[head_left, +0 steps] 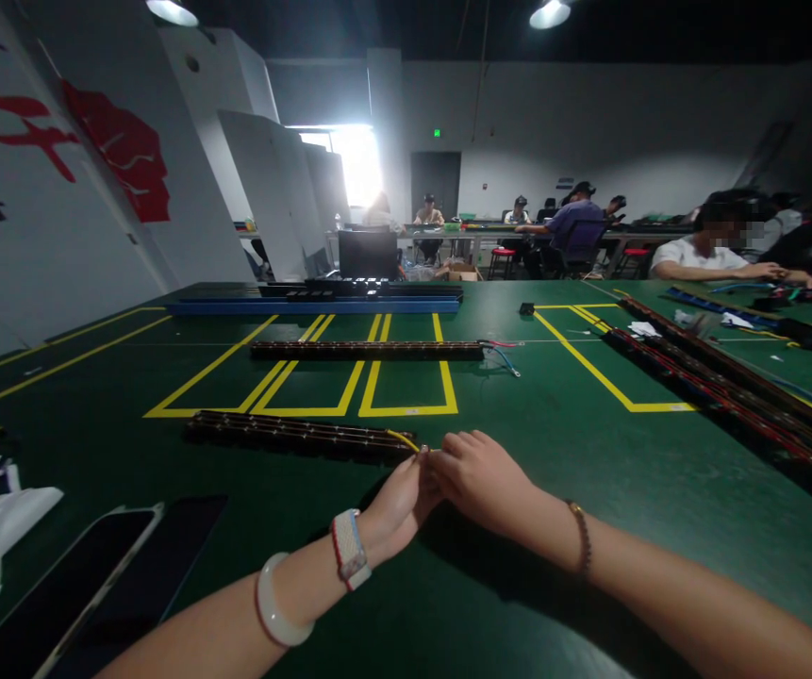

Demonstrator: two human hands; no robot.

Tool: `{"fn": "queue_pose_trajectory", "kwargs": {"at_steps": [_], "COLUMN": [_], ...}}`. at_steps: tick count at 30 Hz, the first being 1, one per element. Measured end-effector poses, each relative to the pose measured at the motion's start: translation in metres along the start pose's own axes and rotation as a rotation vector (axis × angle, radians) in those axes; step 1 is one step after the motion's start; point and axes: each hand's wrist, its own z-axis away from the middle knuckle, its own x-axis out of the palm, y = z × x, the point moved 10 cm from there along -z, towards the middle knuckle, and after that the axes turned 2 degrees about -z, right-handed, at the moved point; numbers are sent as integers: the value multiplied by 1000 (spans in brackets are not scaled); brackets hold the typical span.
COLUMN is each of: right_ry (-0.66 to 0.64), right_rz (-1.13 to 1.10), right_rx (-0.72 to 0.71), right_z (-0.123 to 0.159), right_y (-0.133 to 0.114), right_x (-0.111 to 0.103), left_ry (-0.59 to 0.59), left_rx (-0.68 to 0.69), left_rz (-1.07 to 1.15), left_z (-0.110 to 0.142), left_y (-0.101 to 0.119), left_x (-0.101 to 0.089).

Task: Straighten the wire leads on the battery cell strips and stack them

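A long dark strip with rows of metal contacts (292, 434) lies on the green table in front of me. From its right end comes a short yellow wire (404, 440), which runs to my fingers. My left hand (402, 500) is closed on the wire near a small shiny end. Against it, my right hand (483, 476) is closed too, its fingertips pinching where the wire passes between the hands; the fingers hide most of this spot. Farther back sits a similar dark strip (370, 351) with red and blue leads (506, 358) at its right end.
Yellow tape lines (409, 411) mark the green table (561, 566). Dark panels (129, 585) and white plastic pieces (2, 528) lie at the left. Long blue and black bars (306, 306) rest at the back. More strips with red wires (717, 396) and a co-worker (717, 250) are at the right.
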Motion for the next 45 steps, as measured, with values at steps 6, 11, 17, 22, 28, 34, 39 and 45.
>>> {"fn": "queue_pose_trajectory", "kwargs": {"at_steps": [6, 11, 17, 22, 28, 34, 39, 45], "right_ry": [-25, -102, -63, 60, -42, -109, -3, 116], "right_rz": [-24, 12, -29, 49, -16, -66, -78, -147], "right_rx": [62, 72, 108, 94, 84, 59, 53, 94], "right_z": [3, 5, 1, -3, -4, -4, -1, -1], "right_y": [10, 9, 25, 53, 63, 58, 60, 66], "right_x": [-6, 17, 1, -7, 37, 54, 51, 48], "left_ry": [-27, -60, -156, -154, -148, -111, -134, -47], "left_rx": [-13, -14, 3, 11, 8, -33, -68, -107], "left_rz": [19, 5, -34, -58, -112, -127, -183, -535], "left_z": [1, 1, 3, 6, 7, 8, 7, 15], "left_y": [1, 0, 2, 4, 5, 3, 1, 15], "left_x": [5, 7, 13, 15, 14, 12, 13, 4]}}
